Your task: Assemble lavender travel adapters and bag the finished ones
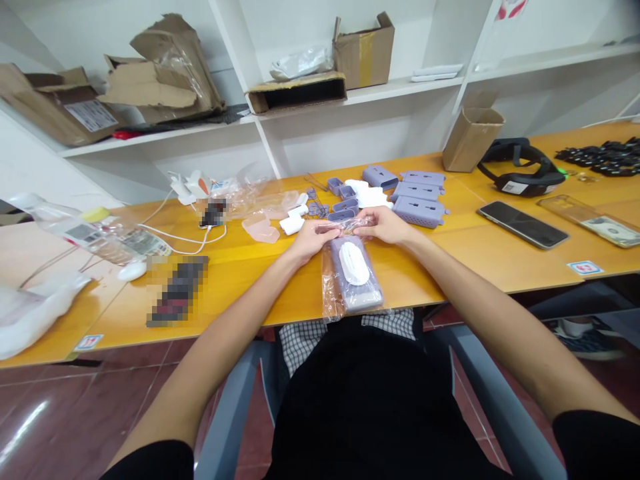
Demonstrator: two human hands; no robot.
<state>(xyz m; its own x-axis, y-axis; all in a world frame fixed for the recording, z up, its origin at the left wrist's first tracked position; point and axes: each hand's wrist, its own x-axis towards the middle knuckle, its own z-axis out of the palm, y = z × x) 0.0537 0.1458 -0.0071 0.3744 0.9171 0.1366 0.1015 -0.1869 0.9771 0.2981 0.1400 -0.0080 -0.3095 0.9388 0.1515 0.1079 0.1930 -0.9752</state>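
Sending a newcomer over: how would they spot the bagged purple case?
On the wooden desk, find the front edge. There the left hand and right hand hold a clear bag. Inside, the purple case carries a white oval, unlike the loose purple parts behind.

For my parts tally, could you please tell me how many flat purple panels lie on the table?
3, past the right hand: a front panel, a middle panel and a rear panel; others may be hidden underneath.

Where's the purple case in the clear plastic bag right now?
In the head view, the purple case lies near the centre, by the wooden table's front edge; the left hand and right hand hold its clear plastic bag's far end.
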